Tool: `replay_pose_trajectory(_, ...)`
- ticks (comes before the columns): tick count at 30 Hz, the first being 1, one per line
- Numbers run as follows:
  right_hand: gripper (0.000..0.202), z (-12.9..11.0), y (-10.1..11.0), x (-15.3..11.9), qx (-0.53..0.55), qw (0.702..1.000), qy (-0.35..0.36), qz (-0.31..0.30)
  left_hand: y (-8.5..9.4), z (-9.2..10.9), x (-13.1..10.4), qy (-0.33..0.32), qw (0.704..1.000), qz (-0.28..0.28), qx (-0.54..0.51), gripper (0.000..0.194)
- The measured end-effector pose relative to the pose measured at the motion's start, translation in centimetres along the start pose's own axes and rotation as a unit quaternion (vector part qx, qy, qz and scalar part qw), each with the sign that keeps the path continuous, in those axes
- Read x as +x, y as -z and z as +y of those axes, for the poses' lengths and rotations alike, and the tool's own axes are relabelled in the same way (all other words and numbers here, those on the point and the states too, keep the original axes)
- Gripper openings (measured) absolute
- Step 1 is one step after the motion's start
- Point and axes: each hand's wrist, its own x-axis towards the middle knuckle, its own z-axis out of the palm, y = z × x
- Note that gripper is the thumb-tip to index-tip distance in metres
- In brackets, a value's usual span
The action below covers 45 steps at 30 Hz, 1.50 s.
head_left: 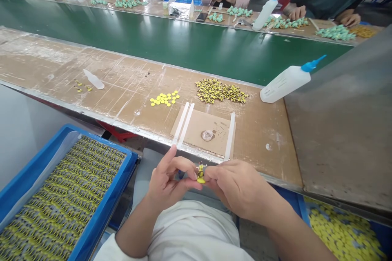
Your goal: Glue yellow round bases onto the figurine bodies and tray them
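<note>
Figurine at lower centre, short of bench front edge. Left hand: thumb and forefinger pinching its yellow base. Right hand: fingers curled at figurine; contact hidden, cannot tell. Blue tray cut off, lower left. Metal panel limits room, right.

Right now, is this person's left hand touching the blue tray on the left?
No, the left hand holds a small yellow figure, apart from the blue tray.
</note>
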Motion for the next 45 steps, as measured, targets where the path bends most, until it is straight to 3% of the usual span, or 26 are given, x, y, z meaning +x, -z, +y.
replay_pose_trajectory(14,0.023,-0.2,-0.1,-0.2,-0.023,0.999,0.015,-0.018,-0.7,0.0,-0.4,0.027,1.000,0.013,-0.003,0.092)
replay_pose_trajectory(20,0.017,0.1,-0.1,0.2,0.006,0.999,0.026,0.048,-0.1,-0.4,-0.4,-0.038,0.999,0.022,0.029,0.089)
replay_pose_trajectory(23,0.001,0.0,-0.2,0.1,0.073,0.991,0.006,0.108,0.1,-0.3,-0.3,-0.052,0.997,0.032,0.038,0.087)
replay_pose_trajectory(24,0.012,-0.1,-0.2,0.1,0.117,0.985,-0.024,0.126,0.2,-0.2,-0.2,-0.052,0.997,0.035,0.037,0.086)
replay_pose_trajectory(27,0.045,-0.4,-0.2,0.1,0.323,0.921,-0.166,0.141,0.2,0.0,-0.2,-0.049,0.998,0.030,0.034,0.087)
replay_pose_trajectory(30,0.041,-0.4,-0.4,0.7,0.507,0.815,-0.265,0.098,0.3,0.0,-0.3,-0.039,0.998,0.005,0.048,0.092)
replay_pose_trajectory(32,0.037,-0.3,-0.6,1.2,0.558,0.769,-0.305,0.068,0.4,0.1,-0.5,-0.027,0.998,-0.009,0.064,0.095)
replay_pose_trajectory(40,0.031,-0.6,-0.6,2.5,0.650,0.657,-0.380,0.035,0.1,0.9,-1.6,0.057,0.998,-0.014,-0.009,0.094)
replay_pose_trajectory(45,0.032,-0.7,-0.5,2.7,0.668,0.636,-0.387,0.025,0.1,0.8,-1.4,0.049,0.998,-0.019,-0.019,0.093)
